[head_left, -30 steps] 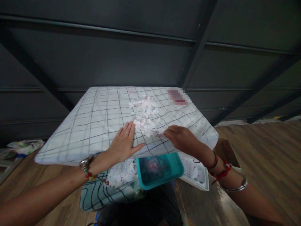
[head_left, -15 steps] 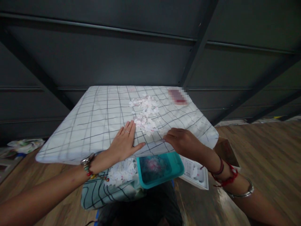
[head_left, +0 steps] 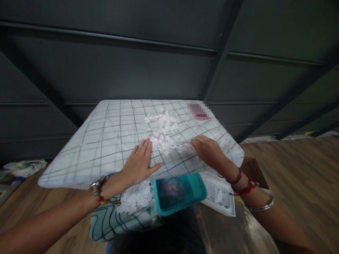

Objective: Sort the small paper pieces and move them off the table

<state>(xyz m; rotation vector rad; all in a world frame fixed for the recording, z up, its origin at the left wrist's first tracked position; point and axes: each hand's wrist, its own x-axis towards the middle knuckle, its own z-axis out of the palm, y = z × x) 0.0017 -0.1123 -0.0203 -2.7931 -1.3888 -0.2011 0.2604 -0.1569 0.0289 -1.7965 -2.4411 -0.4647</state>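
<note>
A loose pile of small white scraps (head_left: 163,127), a few with pinkish marks, lies on the checked cloth (head_left: 111,130) over the table. Flat on the cloth rests my left hand (head_left: 140,160), its fingers stretched and their tips touching the left edge of the pile. My right hand (head_left: 208,150) is closed at the pile's right side, fingers curled and pressed together. A thin trail of scraps runs from the pile to its fingertips; what those fingers pinch, if anything, is too small to make out. Below the table edge stands a teal plastic tub (head_left: 182,204) with something pinkish and clear inside.
More white scraps (head_left: 139,197) lie on a greenish patterned cloth (head_left: 116,222) near my lap. Right of the tub is a white box (head_left: 225,203). A blurred reddish object (head_left: 199,110) sits at the table's back right. Dark wall panels (head_left: 127,70) rise behind.
My right hand has shifted slightly away from me and to the right, and more scraps show between it and the pile. My left hand stays in place on the cloth.
</note>
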